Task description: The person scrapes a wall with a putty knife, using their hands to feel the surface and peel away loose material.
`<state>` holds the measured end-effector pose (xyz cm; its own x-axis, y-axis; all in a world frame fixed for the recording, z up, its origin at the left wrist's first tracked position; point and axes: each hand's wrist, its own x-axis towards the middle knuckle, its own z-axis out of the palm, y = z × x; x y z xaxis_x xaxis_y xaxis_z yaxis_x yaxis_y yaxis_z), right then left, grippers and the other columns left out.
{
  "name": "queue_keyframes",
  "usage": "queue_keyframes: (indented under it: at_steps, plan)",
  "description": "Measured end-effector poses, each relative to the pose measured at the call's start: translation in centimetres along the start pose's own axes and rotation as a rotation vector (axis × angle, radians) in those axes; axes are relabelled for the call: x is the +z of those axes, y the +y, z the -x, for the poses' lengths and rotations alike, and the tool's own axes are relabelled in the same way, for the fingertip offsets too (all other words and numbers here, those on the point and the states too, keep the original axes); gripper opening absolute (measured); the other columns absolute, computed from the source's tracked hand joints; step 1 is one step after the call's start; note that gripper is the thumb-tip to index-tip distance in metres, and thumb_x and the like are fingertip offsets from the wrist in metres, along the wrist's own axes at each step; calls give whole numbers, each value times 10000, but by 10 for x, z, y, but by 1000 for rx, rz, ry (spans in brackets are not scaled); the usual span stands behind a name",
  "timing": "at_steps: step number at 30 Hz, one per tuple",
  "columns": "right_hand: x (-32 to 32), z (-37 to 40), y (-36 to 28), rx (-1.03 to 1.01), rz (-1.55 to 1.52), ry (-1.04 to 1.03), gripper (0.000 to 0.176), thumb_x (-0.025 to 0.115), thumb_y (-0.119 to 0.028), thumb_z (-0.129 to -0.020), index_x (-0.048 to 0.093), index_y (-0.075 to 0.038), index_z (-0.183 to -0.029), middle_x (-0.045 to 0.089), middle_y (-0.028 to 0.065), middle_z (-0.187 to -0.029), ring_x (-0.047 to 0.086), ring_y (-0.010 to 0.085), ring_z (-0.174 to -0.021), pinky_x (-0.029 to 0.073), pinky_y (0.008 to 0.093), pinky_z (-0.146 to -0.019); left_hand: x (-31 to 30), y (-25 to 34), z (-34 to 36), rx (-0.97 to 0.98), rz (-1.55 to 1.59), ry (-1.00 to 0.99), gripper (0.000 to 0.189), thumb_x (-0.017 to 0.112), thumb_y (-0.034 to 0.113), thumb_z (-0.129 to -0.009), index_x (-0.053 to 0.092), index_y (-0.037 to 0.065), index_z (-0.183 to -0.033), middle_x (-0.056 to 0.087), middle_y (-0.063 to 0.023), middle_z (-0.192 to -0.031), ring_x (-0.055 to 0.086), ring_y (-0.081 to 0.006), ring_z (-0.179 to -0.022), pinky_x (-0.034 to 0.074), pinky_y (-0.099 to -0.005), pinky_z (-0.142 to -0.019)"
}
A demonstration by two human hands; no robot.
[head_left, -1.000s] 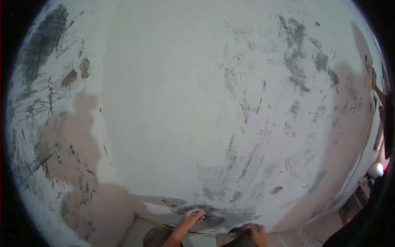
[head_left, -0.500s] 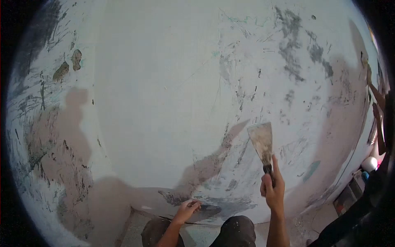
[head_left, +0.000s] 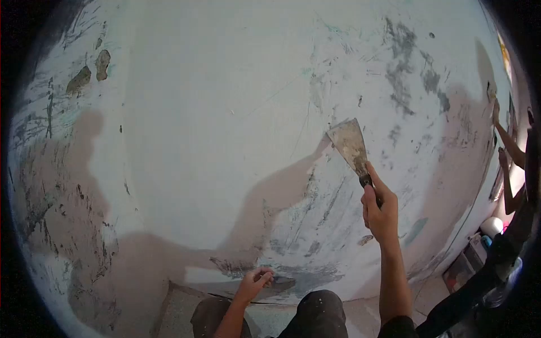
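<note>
My right hand (head_left: 381, 209) is wrapped round the dark handle of a wide metal scraper (head_left: 349, 143), with a finger stretched along toward the blade. The blade points up and left, its edge at or very near the white wall (head_left: 208, 124). Low in the view, my left hand (head_left: 256, 283) hovers above my knees with its fingers curled together; whether something small is between them is hidden. Grey smears and dark scratches cover the wall around the scraper, and my arm's shadow falls left of the blade.
At the right edge, another person's arms (head_left: 510, 147) reach to the wall, a dark-clothed leg lower down. A white round object (head_left: 491, 226) sits above a box (head_left: 465, 262) on the floor. My knees (head_left: 318, 315) are near the wall's base.
My right hand and the scraper have moved up the wall, and the blade has tilted further left. The left hand has barely moved. The view has shifted slightly.
</note>
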<state>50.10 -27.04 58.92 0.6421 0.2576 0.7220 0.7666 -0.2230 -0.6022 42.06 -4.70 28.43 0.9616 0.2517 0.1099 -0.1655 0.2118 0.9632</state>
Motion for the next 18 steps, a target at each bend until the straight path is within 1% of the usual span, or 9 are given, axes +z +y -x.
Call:
queue_keyframes:
  at_steps: [2,5,7,8,11,13,15,16,18]
  plan:
    - [-4,-5,-5,10,16,-5,465,465,-75,-968,444,-99,-1431,443,-34,-665,360,60,-603,340,208,-548,0,-1,1,-19,10,-13,261,587,229,-965,653,3,-1077,655,-55,-879,602,-117,-769,487,-275,-688]
    - [-9,5,-6,2,37,-23,456,469,-79,-965,460,-97,-1421,454,-29,-660,362,57,-601,347,209,-550,-5,-8,3,18,-60,-12,266,586,240,-964,650,14,-1089,658,-48,-888,597,-119,-783,475,-270,-694]
    - [-13,7,-7,85,71,-26,445,477,-79,-963,478,-90,-1408,473,-22,-674,367,59,-608,355,212,-555,-4,-10,-1,33,-33,-2,236,598,215,-956,659,18,-1073,658,-39,-851,595,-102,-757,485,-271,-680]
    - [-9,1,2,-6,41,-22,437,479,-80,-963,489,-88,-1400,478,-20,-676,369,58,-603,356,211,-550,-2,-9,-3,35,-29,-6,236,598,215,-956,659,18,-1073,658,-39,-851,595,-102,-757,485,-271,-680]
    - [-7,-8,-11,-25,45,-12,437,477,-85,-964,485,-80,-1401,471,-25,-668,370,58,-597,355,214,-545,-1,-9,-2,26,58,-1,230,604,210,-952,664,23,-1070,656,-39,-837,593,-99,-747,485,-271,-677]
    - [-13,0,-4,-12,6,-37,438,481,-85,-961,486,-79,-1399,456,-31,-656,363,60,-591,348,217,-541,-2,-12,-1,23,-69,-13,235,602,206,-953,661,11,-1071,653,-39,-843,594,-101,-757,486,-272,-691]
    - [-18,1,0,55,51,-40,441,488,-82,-960,482,-76,-1401,438,-38,-653,346,59,-589,336,220,-536,-7,-9,0,29,-65,-12,236,601,204,-953,659,9,-1073,655,-39,-851,595,-103,-764,487,-271,-699]
    - [-15,-5,5,6,33,-51,448,490,-83,-959,477,-91,-1407,429,-40,-647,342,57,-584,333,222,-530,-6,-8,0,24,-71,-21,238,599,201,-953,657,6,-1074,656,-39,-858,596,-106,-772,488,-270,-707]
    - [-19,-14,-5,19,36,-66,448,489,-83,-959,478,-90,-1407,427,-39,-647,340,56,-583,333,224,-529,-2,-2,1,-2,-51,-18,236,598,199,-951,656,8,-1078,659,-42,-867,600,-111,-780,489,-270,-712]
